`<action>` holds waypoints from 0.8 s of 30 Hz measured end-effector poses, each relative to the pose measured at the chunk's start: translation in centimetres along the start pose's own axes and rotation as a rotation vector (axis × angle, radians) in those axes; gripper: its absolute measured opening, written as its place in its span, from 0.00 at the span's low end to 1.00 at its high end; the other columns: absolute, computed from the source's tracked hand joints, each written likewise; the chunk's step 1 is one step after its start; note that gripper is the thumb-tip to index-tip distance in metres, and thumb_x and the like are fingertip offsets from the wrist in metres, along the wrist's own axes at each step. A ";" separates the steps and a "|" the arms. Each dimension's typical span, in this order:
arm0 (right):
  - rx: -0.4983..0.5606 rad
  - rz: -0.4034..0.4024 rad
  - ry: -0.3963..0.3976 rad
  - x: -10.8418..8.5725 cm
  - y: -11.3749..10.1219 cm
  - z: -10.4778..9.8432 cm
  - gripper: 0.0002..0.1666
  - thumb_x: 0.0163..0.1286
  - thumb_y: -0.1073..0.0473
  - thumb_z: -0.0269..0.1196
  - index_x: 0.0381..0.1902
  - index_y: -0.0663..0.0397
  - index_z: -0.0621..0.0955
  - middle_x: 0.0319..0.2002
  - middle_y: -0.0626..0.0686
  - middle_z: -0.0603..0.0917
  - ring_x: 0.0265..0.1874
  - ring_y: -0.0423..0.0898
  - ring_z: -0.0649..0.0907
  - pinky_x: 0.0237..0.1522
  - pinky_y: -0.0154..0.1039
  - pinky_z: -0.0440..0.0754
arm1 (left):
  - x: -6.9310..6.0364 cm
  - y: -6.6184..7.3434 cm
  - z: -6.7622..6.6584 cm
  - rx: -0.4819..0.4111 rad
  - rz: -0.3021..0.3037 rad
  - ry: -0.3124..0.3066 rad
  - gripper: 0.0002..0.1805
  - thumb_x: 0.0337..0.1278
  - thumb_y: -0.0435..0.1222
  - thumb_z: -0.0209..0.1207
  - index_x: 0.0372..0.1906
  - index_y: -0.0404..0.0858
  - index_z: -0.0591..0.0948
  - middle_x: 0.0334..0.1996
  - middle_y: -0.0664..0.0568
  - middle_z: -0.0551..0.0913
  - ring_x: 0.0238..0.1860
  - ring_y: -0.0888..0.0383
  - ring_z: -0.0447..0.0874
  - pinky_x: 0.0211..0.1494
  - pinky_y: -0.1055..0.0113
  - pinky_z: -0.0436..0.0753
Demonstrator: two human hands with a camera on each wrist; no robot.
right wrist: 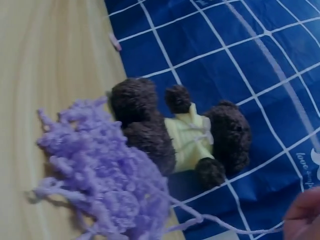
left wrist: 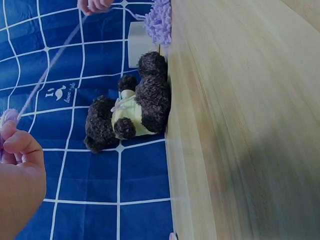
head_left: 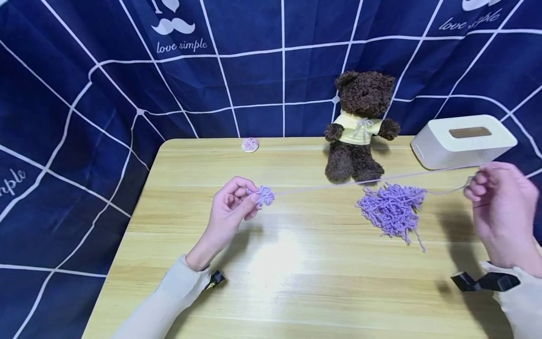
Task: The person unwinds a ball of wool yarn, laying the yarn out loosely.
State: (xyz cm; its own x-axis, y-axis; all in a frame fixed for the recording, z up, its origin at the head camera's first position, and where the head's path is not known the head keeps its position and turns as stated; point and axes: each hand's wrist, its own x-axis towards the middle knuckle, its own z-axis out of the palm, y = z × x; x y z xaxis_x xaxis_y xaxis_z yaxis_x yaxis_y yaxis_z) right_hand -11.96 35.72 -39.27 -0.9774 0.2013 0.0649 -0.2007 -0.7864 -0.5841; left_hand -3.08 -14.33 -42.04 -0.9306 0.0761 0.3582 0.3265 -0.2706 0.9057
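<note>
Between the thumb and fingers of my left hand [head_left: 233, 202] is a small wound ball of purple yarn [head_left: 266, 195]. A taut strand [head_left: 322, 187] runs from it across the table to my right hand [head_left: 501, 197], raised at the right, whose curled fingers pinch the yarn. From the right hand a second, slacker strand [right wrist: 225, 222] leads down to a loose, tangled heap of purple yarn [head_left: 394, 209] on the table. In the left wrist view, the small ball [left wrist: 9, 117] shows at the left edge, partly cut off.
A brown teddy bear [head_left: 360, 127] in a yellow shirt sits at the back of the wooden table [head_left: 296, 292]. Right of it stands a white tissue box [head_left: 463, 141]. A round pink item [head_left: 250, 144] lies near the back edge, before a dark blue checked cloth [head_left: 254, 80].
</note>
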 end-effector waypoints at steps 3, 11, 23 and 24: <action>-0.177 0.091 -0.077 -0.3 0.8 -0.4 0.18 0.84 0.79 0.46 0.37 0.77 0.81 0.27 0.62 0.84 0.19 0.47 0.77 0.16 0.36 0.73 | 0.1 -0.1 0.0 -0.004 0.009 -0.006 0.06 0.77 0.29 0.64 0.48 0.30 0.79 0.32 0.53 0.87 0.26 0.62 0.78 0.26 0.75 0.75; -0.562 0.243 -0.188 -0.9 3.1 -0.9 0.17 0.85 0.74 0.52 0.46 0.65 0.89 0.36 0.53 0.89 0.28 0.41 0.83 0.25 0.30 0.82 | 0.3 -0.3 0.2 -0.019 0.031 -0.017 0.07 0.76 0.26 0.60 0.48 0.40 0.82 0.32 0.52 0.87 0.27 0.60 0.79 0.27 0.73 0.75; -1.051 0.147 -0.312 -5.8 8.8 5.4 0.14 0.85 0.63 0.61 0.63 0.56 0.85 0.37 0.48 0.80 0.33 0.43 0.77 0.34 0.30 0.81 | 0.2 -0.6 0.9 -0.040 0.066 0.011 0.10 0.74 0.24 0.59 0.48 0.42 0.82 0.31 0.52 0.87 0.26 0.60 0.81 0.26 0.73 0.76; -1.049 0.130 -0.347 -6.3 9.3 6.3 0.14 0.85 0.63 0.61 0.62 0.57 0.85 0.35 0.49 0.79 0.32 0.44 0.76 0.32 0.31 0.80 | 0.2 -0.6 1.0 -0.044 0.070 0.012 0.10 0.74 0.24 0.59 0.48 0.42 0.82 0.31 0.52 0.87 0.27 0.60 0.81 0.26 0.72 0.76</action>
State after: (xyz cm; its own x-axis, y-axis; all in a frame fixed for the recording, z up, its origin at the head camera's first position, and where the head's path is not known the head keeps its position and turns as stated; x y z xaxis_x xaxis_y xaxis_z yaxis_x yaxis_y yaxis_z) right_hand -8.05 23.42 -40.04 -0.9854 -0.1500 0.0806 -0.1001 0.1271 -0.9868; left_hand -3.31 -13.18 -42.28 -0.9076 0.0437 0.4175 0.3837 -0.3171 0.8673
